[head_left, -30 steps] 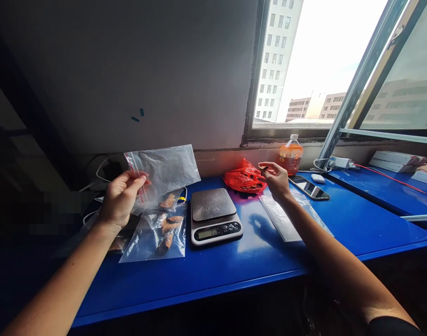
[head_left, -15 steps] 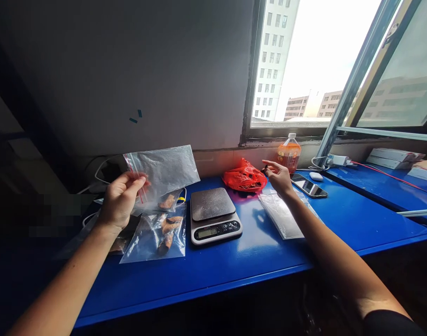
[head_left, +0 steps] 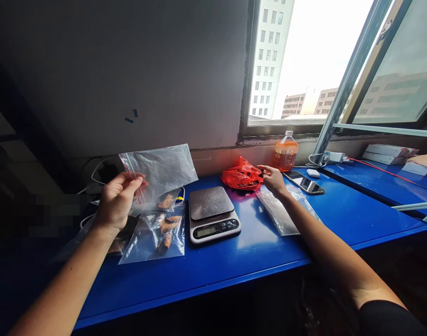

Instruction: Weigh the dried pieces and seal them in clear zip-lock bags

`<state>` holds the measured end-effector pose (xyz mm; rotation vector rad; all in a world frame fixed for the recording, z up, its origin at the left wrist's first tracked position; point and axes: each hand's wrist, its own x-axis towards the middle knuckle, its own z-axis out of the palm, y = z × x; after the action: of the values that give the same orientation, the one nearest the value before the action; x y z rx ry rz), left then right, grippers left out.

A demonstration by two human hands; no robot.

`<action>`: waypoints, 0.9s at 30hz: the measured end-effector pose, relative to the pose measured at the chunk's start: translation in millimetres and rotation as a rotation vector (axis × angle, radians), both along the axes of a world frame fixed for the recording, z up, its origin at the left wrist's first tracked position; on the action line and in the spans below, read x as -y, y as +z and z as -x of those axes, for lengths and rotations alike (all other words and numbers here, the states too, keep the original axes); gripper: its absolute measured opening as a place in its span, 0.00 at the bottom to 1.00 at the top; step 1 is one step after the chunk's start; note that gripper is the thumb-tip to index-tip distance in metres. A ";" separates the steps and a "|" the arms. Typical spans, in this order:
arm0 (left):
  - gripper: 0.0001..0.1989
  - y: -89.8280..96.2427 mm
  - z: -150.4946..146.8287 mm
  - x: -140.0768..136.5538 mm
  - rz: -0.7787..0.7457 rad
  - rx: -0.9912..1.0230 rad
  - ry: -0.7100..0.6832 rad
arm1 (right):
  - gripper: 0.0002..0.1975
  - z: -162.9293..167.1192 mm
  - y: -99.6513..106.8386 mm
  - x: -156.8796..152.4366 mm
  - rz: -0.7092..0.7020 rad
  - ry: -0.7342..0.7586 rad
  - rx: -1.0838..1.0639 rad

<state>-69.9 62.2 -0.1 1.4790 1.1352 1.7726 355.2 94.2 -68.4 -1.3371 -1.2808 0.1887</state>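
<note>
My left hand (head_left: 120, 198) pinches a clear zip-lock bag (head_left: 166, 170) by its red-striped end and holds it up above the table. Nothing shows inside this bag. Below it, a clear bag of brown chunks (head_left: 167, 228) lies flat, with another partly hidden behind. My right hand (head_left: 274, 181) is at the right edge of a red plastic bag (head_left: 239, 175) that has dark pieces in it. Its index finger points out while the other fingers curl; a dark bit shows by the fingertips, too small to name. Between the hands stands a kitchen scale (head_left: 213, 210) with a bare plate.
A stack of clear bags (head_left: 281, 214) lies under my right forearm. Behind it are a phone (head_left: 304, 182), a white earbud case (head_left: 313, 173) and an orange drink bottle (head_left: 286, 153). Another person's hand (head_left: 425, 162) rests by white boxes (head_left: 387, 153) at the far right.
My right hand has moved slightly left and down, closer to the red bag; the dark piece at its fingertips shows less. My left hand still holds the zip-lock bag. The view has shifted a little.
</note>
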 end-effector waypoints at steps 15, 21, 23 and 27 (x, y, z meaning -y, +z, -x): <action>0.11 -0.1 -0.4 0.1 -0.004 0.002 -0.002 | 0.23 5.9 0.6 3.7 0.155 0.040 0.071; 0.12 0.5 -0.5 0.6 0.004 0.010 0.002 | 0.22 6.6 1.3 4.3 0.193 0.035 0.088; 0.13 1.0 -0.8 0.9 0.002 0.008 0.005 | 0.23 6.8 0.6 3.4 0.200 0.031 0.090; 0.13 1.6 -0.6 1.2 0.002 0.003 0.005 | 0.23 6.8 -0.8 2.0 0.224 0.018 0.105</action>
<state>-69.3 61.0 1.5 1.4724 1.1404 1.7760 348.4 92.2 -69.1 -1.5429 -1.3908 0.2841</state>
